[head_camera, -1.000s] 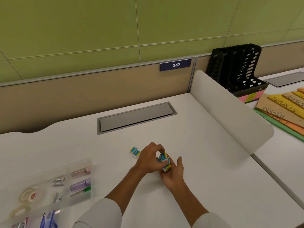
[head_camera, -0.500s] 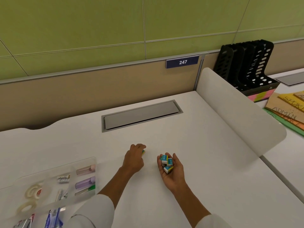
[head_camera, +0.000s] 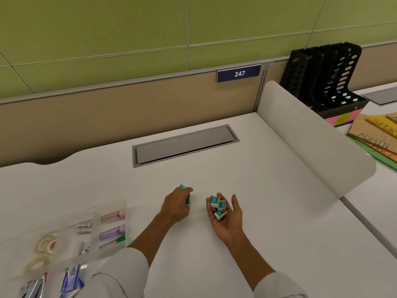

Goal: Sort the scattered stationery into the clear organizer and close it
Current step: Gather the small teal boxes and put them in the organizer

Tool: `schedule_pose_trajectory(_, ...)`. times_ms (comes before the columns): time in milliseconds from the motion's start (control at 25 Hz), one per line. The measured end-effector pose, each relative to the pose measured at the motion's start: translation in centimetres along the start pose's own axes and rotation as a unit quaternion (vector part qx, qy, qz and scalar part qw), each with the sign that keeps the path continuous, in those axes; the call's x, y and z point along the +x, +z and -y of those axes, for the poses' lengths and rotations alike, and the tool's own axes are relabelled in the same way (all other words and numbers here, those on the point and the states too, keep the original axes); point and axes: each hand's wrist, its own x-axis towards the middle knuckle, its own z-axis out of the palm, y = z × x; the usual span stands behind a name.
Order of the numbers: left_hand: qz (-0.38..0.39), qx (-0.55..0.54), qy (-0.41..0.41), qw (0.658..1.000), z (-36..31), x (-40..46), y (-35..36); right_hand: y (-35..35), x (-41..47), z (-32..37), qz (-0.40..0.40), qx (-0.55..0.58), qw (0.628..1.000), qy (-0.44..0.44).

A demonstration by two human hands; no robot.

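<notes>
My right hand (head_camera: pixel 225 220) lies palm up on the white desk, cupping several small blue, white and yellow boxes (head_camera: pixel 218 206). My left hand (head_camera: pixel 177 204) sits just to its left, palm down, its fingers curled round another such small box (head_camera: pixel 186 195) on the desk surface. The clear organizer (head_camera: pixel 116 206) stands open at the lower left. Its compartments hold tape rolls (head_camera: pixel 46 245), pink and purple cases (head_camera: pixel 111 232) and other small stationery; its near part is cut off by the frame edge and my left sleeve.
A grey cable hatch (head_camera: pixel 184 145) is set into the desk beyond my hands. A white curved divider (head_camera: pixel 311 151) borders the desk on the right. Behind it stand black file holders (head_camera: pixel 324 78) and coloured labelled folders (head_camera: pixel 378 138) on the neighbouring desk.
My left hand left the boxes in my right palm, moved left and closed on the lone box on the desk. My right hand stayed cupped.
</notes>
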Motion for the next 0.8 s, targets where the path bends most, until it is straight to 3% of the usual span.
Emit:
schedule_pose_trajectory(240, -0.081, -0.12, 0.084, 0.986, -4.1, -0.8, -2.3, 0.1, -0.5, -0.3, -0.006, -0.005, 1.0, -0.009)
schedule_pose_trajectory(360, -0.065, -0.114, 0.146, 0.981, -6.1, -1.1, -3.0, 1.0, -0.5, -0.8, -0.008, -0.017, 1.0, -0.018)
schedule_pose_trajectory(640, -0.017, -0.107, 0.189, 0.976, -8.6, -0.8, -3.7, 2.6, -0.9, -0.6, 0.022, -0.035, 0.999, -0.031)
schedule_pose_trajectory(800, -0.051, -0.125, 0.192, 0.972, -8.0, -0.7, -4.0, 2.3, -0.6, -0.4, -0.011, -0.054, 0.998, -0.04)
